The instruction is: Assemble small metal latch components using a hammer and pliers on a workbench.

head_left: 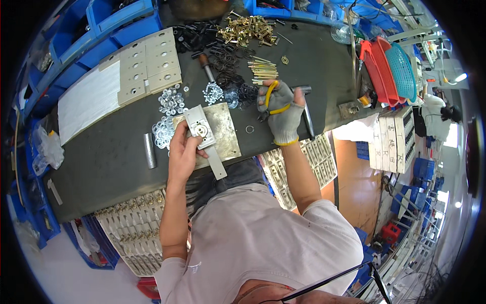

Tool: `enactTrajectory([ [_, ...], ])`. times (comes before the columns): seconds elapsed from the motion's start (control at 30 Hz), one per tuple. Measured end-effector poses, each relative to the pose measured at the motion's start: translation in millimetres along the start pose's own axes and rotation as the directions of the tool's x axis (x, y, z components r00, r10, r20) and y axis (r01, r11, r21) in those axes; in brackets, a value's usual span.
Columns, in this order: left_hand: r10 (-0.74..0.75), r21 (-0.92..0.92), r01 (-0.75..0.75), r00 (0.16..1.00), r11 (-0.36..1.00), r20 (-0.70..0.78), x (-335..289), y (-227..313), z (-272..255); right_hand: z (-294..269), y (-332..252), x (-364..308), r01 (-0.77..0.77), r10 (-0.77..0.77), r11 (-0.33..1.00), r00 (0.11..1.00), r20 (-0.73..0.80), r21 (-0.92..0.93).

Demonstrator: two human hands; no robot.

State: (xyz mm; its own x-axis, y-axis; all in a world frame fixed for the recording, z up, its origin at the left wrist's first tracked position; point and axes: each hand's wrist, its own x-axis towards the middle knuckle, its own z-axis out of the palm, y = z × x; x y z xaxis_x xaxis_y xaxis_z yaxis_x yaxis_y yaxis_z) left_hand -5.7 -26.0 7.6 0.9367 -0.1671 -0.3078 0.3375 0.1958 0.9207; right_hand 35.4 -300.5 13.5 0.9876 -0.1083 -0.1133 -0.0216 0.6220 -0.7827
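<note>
My bare left hand (181, 154) grips a pale metal lock plate (194, 115) with a round fitting, its thumb by the fitting. A flat strip (216, 164) extends from the plate's near end. Beneath it lies a square metal sheet (228, 126). In a grey work glove, my right hand (284, 121) is closed around yellow-handled pliers (280, 110), their jaws pointing left. Right beside that hand rests a hammer (308, 120). Between the hands, a small open ring (249, 129) lies on the dark bench mat.
Flat washers (163, 133), small nuts (213, 93), dark rings (228, 66) and brass-coloured parts (248, 30) lie in piles. A metal cylinder (150, 150) stands left. Punched plates (149, 66) are stacked far left; red (374, 71) and teal baskets (401, 71) sit right. Filled trays (131, 228) flank me below the bench edge.
</note>
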Motion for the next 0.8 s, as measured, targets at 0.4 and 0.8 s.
enactTrajectory([
  [0.4,0.013,-0.012,-0.013,1.000,1.000,-0.018,-1.2,2.6,2.3,11.0,24.4,-43.3,0.245,-0.228,0.968,0.945,-0.234,0.046],
  [0.8,0.004,-0.015,-0.004,1.000,1.000,-0.012,-0.6,1.2,0.4,14.7,35.6,-51.0,0.282,-0.286,0.958,0.933,-0.217,-0.051],
])
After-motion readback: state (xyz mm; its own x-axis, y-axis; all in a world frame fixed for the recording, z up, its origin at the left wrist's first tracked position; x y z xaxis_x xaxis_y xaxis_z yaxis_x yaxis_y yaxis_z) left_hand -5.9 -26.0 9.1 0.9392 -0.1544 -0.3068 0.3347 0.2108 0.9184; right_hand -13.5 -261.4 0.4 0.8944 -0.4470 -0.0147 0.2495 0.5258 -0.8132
